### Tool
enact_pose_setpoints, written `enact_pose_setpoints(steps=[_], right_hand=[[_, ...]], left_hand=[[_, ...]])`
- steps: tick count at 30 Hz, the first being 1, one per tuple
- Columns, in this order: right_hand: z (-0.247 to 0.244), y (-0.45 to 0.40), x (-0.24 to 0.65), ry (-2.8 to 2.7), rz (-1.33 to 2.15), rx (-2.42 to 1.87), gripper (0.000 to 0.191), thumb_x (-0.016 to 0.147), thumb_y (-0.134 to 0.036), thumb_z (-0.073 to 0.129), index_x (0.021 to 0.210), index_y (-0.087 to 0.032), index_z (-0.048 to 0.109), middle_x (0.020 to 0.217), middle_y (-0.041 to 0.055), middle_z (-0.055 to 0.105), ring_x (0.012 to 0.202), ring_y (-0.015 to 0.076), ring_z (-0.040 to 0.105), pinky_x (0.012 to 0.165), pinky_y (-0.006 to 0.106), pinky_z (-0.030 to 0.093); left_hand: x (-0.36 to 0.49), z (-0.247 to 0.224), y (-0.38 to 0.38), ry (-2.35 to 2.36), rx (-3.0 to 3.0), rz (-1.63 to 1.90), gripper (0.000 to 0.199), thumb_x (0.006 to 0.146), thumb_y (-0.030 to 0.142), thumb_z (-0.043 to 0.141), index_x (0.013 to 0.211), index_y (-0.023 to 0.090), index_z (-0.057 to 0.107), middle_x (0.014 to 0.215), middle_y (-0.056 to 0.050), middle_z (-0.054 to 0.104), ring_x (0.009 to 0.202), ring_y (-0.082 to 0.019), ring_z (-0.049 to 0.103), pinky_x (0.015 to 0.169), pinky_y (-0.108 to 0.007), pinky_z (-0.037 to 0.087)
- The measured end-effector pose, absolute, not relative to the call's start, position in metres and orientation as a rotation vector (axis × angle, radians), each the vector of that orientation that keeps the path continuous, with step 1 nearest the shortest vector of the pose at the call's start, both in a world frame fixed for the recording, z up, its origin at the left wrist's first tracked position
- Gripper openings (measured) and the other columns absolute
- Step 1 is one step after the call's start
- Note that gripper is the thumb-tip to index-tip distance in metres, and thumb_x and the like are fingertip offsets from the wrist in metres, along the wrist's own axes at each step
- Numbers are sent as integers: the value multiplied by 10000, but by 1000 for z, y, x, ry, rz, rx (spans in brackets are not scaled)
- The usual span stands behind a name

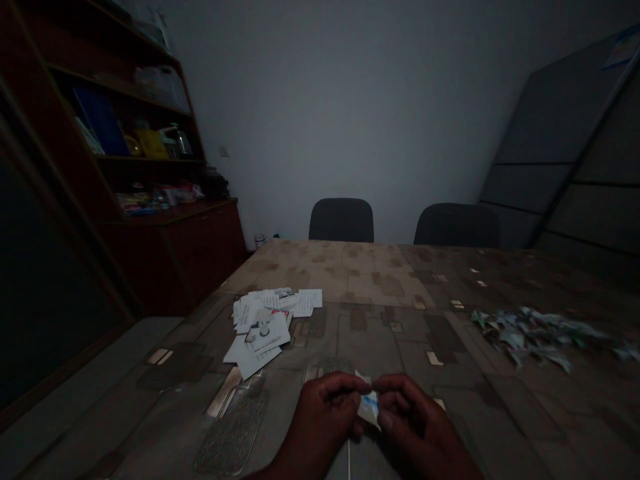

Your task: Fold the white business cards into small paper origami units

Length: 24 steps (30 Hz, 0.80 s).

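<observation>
Close to me, over the patterned tabletop, my left hand (333, 407) and my right hand (413, 417) meet around a small piece of whitish paper (369, 404) with a blue mark on it. Fingers of both hands are closed on its edges, and they hide part of it. Ahead and to the left lies a loose pile of white printed paper cards (265, 333), some overlapping. Off to the right is a spread heap of crumpled or folded paper pieces (535, 330), pale with greenish tints and too blurred to make out closely.
A long table (360, 333) with a patterned cover fills the lower view. Two dark chairs, one at centre (341, 220) and one further right (456, 225), stand behind its far edge. A wooden shelf cabinet (200, 240) with household items is at the left. The room is dim.
</observation>
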State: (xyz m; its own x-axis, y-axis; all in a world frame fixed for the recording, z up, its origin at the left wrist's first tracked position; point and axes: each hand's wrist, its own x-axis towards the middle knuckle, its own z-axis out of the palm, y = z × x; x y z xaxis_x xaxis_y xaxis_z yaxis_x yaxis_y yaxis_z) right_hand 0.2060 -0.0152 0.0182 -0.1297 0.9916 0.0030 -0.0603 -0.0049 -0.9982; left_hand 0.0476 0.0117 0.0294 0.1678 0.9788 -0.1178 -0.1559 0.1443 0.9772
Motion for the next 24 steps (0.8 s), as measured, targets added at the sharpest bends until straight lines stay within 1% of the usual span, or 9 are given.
enact_pose_setpoints(steps=[5, 9, 12, 16, 19, 21, 24], right_hand=[[21, -16, 204, -1254, 1323, -1107, 330, 774, -456, 686, 962, -195, 614, 745, 20, 666, 723, 191, 611, 641, 281, 412], [18, -16, 205, -1222, 1328, -1112, 349, 770, -475, 677, 957, -187, 615, 685, -10, 610, 623, 154, 556, 572, 260, 369], [16, -15, 205, -1187, 1352, -1099, 345, 772, -470, 673, 956, -184, 617, 679, -14, 600, 614, 146, 541, 558, 249, 350], [19, -14, 205, -1154, 1343, -1173, 283, 749, -405, 691, 922, -190, 627, 657, -22, 607, 617, 153, 549, 566, 247, 359], [23, -14, 205, -1129, 1341, -1191, 255, 740, -383, 688, 896, -188, 640, 651, -19, 619, 619, 156, 559, 580, 249, 376], [24, -14, 205, -1097, 1371, -1172, 254, 738, -383, 692, 892, -187, 641, 654, -18, 627, 622, 154, 564, 589, 245, 378], [22, -13, 206, -1064, 1409, -1144, 278, 737, -397, 705, 903, -185, 638, 654, -18, 630, 617, 150, 558, 588, 241, 364]], left_hand=[[46, 34, 11, 1024, 1053, 1052, 169, 637, 224, 669, 727, 97, 733, 577, -33, 661, 431, -104, 557, 463, -211, 432], [45, 34, 10, 982, 1081, 1052, 189, 676, 257, 687, 766, 97, 737, 620, -44, 670, 469, -112, 571, 491, -221, 443], [44, 31, 11, 964, 1147, 1059, 200, 703, 283, 698, 781, 104, 742, 656, -43, 656, 496, -118, 570, 509, -233, 450], [42, 26, 13, 976, 1260, 1080, 160, 650, 214, 745, 785, 130, 763, 669, -16, 616, 576, -119, 557, 538, -213, 427], [40, 22, 14, 960, 1257, 1061, 183, 632, 162, 752, 813, 147, 771, 660, 2, 596, 599, -108, 532, 550, -197, 405], [40, 19, 14, 934, 1235, 1045, 199, 637, 160, 758, 835, 157, 774, 677, 4, 596, 609, -105, 528, 562, -198, 405], [39, 18, 13, 893, 1176, 1044, 232, 606, 165, 785, 838, 162, 775, 684, 6, 602, 605, -102, 531, 562, -197, 406]])
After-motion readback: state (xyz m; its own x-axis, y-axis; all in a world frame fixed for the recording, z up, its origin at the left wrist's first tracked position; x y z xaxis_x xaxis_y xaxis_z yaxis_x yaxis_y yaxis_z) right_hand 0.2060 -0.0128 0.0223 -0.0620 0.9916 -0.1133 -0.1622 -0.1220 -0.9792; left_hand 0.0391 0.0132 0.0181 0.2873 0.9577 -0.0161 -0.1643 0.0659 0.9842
